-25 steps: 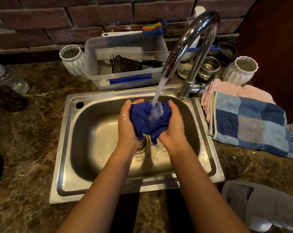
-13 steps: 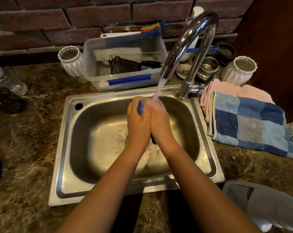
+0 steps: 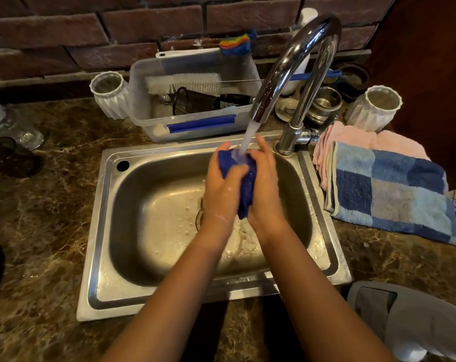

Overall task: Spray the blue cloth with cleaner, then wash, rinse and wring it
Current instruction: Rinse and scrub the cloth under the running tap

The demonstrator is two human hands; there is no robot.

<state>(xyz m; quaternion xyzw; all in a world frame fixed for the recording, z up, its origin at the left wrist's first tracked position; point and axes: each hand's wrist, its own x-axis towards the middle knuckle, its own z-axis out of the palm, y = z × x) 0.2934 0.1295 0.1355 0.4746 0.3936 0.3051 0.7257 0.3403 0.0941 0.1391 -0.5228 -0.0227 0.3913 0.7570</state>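
water from the faucet (image 3: pixel 297 74) strikes the top of the blue cloth (image 3: pixel 247 184), which hangs lengthwise over the sink (image 3: pixel 96 231), bunched between your left hand (image 3: pixel 221 189) and right hand (image 3: pixel 264 189), fingers curled around it, equally near.

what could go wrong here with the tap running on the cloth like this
Water from the faucet hits the blue cloth squeezed between left hand and right hand; spray may splash over the sink rim. The checkered towel lying beside the sink could get wet.
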